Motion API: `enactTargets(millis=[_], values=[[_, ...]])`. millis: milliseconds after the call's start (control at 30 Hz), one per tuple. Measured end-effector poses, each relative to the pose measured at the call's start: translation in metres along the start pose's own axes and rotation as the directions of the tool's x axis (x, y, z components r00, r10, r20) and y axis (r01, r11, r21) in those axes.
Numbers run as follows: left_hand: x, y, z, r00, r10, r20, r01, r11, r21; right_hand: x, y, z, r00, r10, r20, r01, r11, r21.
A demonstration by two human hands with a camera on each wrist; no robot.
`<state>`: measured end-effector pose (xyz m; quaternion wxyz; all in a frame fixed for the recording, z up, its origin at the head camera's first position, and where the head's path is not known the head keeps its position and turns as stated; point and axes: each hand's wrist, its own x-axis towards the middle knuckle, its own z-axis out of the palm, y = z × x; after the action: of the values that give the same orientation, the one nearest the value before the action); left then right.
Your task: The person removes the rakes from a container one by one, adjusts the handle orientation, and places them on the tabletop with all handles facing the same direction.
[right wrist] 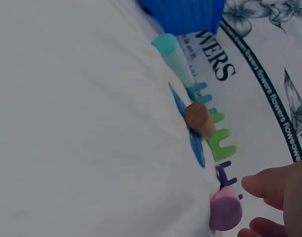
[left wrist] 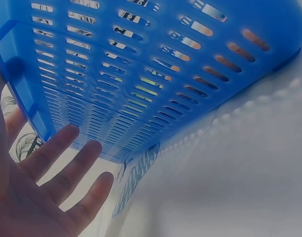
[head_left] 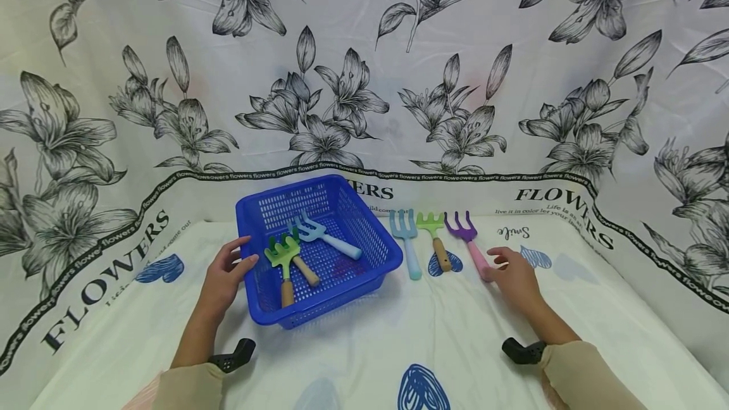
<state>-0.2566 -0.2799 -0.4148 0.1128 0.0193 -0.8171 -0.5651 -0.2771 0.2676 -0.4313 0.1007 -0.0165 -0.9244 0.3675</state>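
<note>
A blue plastic basket (head_left: 336, 296) with slotted walls stands left of centre. My left hand (head_left: 224, 274) touches its left rim; in the left wrist view, several fingers extend beside the slotted wall. Inside lie a light blue garden hand fork (head_left: 340, 247), a light green one (head_left: 286, 258) with a wooden handle, and a dark green one with a pale handle (head_left: 306, 272). To the basket's right are another light blue fork (head_left: 410, 252), a light green fork (head_left: 437, 242) and a purple fork (head_left: 468, 233) with a pink handle. Beside that pink handle is my right hand (head_left: 515, 280), its fingers loosely bent.
A white cloth with blue hearts (head_left: 421, 388) covers the table. Behind it hangs a white curtain (head_left: 398, 138) printed with flowers, close to the fork heads. Black wrist mounts (head_left: 523, 352) sit on both forearms.
</note>
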Motion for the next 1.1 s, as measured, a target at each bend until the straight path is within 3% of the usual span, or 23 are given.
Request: enactTargets(millis=[267, 567, 767, 933, 1100], values=[[0.001, 0.0, 0.0, 1.0, -0.009, 0.0, 0.009, 1.0, 0.01, 0.009, -0.018, -0.009, 0.998, 0.013, -0.058, -0.01, 0.999, 0.052], [0.0, 0.0, 0.001, 1.0, -0.011, 0.001, 0.011, 1.0, 0.007, 0.016, -0.051, -0.003, 0.989, -0.096, -0.11, 0.104, 0.992, 0.077], [0.0, 0.001, 0.0, 1.0, -0.004, -0.001, 0.004, 1.0, 0.008, 0.023, -0.078, 0.002, 0.978, -0.197, -0.074, 0.202, 0.976, 0.075], [0.0, 0.0, -0.001, 1.0, 0.001, 0.004, -0.001, 1.0, 0.013, 0.024, -0.102, 0.007, 0.973, -0.229, -0.021, 0.23, 0.964, 0.136], [-0.001, -0.001, 0.0, 1.0, -0.005, 0.003, 0.005, 1.0, 0.014, 0.024, -0.125, 0.016, 0.938, -0.345, 0.039, 0.34, 0.936, 0.095]])
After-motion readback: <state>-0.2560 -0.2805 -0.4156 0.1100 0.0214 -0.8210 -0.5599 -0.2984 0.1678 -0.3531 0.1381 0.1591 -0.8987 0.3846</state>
